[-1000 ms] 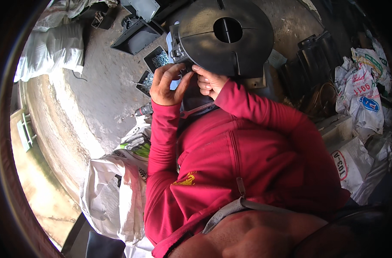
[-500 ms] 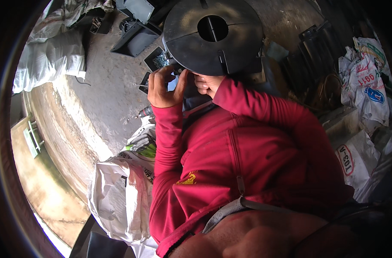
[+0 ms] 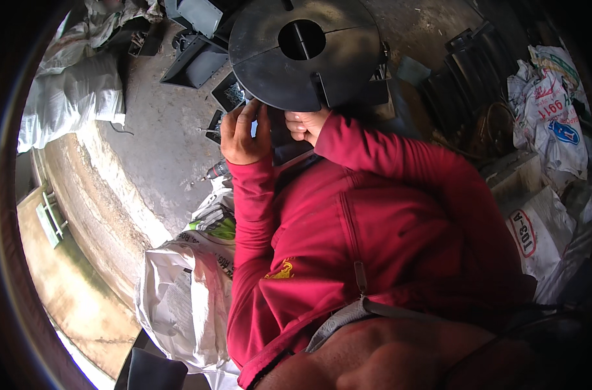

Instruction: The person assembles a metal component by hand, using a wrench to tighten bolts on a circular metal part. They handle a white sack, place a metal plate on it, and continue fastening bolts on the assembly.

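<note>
Bending our left hand (image 3: 245, 135) up to the near-left rim of the black disc (image 3: 263, 75), we show a gap between thumb and fingers, yet cannot tell whether that grip closes on anything. Our right hand (image 3: 307, 123) curls at the disc's near edge, fingertips hidden beneath it, so we cannot tell that grip's state either. The disc lies in front of us, beyond our red jacket (image 3: 309, 214). Compared with a second ago, it sits farther left, its rim close to the screw bin (image 3: 218, 97) in view, and the metal fitting at its left edge has gone out of sight. Left of the disc and nearer us shows a drill (image 3: 216, 171).
</note>
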### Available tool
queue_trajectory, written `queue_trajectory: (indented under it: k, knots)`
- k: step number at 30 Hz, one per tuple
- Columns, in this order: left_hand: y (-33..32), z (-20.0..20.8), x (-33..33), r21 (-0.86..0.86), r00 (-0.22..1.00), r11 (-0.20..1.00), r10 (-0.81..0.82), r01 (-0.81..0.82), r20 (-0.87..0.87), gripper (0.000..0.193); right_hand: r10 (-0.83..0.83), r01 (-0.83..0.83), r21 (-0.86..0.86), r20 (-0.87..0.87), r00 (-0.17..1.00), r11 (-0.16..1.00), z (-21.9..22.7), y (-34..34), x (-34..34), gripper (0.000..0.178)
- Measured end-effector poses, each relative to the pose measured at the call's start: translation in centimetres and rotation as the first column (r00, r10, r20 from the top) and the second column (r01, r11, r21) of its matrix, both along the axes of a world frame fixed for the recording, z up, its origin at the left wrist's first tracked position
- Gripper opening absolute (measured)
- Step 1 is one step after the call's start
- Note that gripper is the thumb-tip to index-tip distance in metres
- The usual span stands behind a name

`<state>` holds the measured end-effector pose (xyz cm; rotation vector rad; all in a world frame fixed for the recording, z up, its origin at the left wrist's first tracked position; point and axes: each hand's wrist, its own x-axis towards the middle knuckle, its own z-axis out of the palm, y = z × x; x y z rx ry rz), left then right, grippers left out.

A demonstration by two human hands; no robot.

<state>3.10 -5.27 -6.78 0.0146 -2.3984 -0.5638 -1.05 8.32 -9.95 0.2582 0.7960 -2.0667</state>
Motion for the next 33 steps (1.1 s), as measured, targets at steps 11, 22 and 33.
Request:
queue_trajectory:
  k: [11,22,33]
  knots:
    - [0.0,-0.1,0.2,-0.108,1.000,0.994,0.019,-0.019,0.001,0.028,0.017,-0.018,-0.024,-0.030,0.999,1.000,-0.8,0.1,0.0,0.027]
    - [-0.1,0.0,-0.1,-0.140,0.999,0.990,0.010,-0.004,0.041,0.022,-0.004,0.004,0.014,-0.012,1.000,1.000,0.2,-0.1,0.1,0.028]
    - [0.5,-1.3,-0.2,0.104,0.996,0.990,0.092,-0.090,-0.014,0.018,-0.019,0.016,0.090,0.034,0.999,0.996,0.4,-0.2,0.0,0.028]
